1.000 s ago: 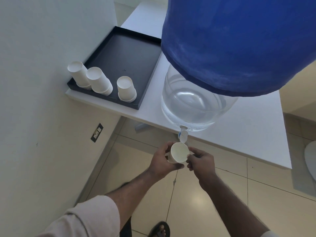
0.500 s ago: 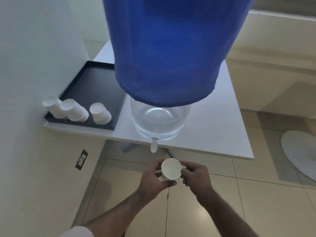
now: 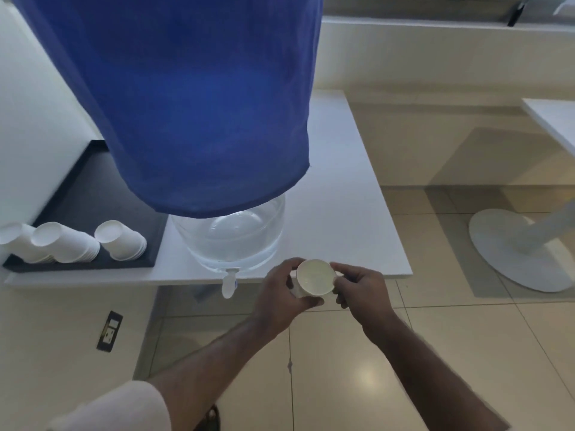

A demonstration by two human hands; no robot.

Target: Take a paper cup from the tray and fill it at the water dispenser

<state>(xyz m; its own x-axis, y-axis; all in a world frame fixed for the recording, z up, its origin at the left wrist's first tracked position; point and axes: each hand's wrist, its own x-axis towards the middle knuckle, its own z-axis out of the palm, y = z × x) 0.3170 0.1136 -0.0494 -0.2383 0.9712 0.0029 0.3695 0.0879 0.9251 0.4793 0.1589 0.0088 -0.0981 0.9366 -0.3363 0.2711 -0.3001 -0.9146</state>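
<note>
A white paper cup [image 3: 315,276] is held upright between my two hands, right of the white tap [image 3: 228,284] and level with the table's front edge. My left hand [image 3: 281,295] wraps its left side and my right hand [image 3: 362,290] pinches its right rim. The cup's inside looks pale; I cannot tell how much water it holds. The water dispenser is a clear jug [image 3: 230,241] under a blue cloth cover [image 3: 186,101], standing on the white table [image 3: 348,213]. The black tray [image 3: 90,194] at the left carries three stacks of upturned paper cups [image 3: 119,241].
A white wall runs along the left with a black socket [image 3: 109,330] low down. Beige floor tiles lie below the table. A white round pedestal base [image 3: 516,253] stands on the floor at the right. A second white tabletop edge [image 3: 557,119] shows at far right.
The cup in both hands has moved from under the tap to the right of it and up to table-edge level. The camera has tilted up and swung right.
</note>
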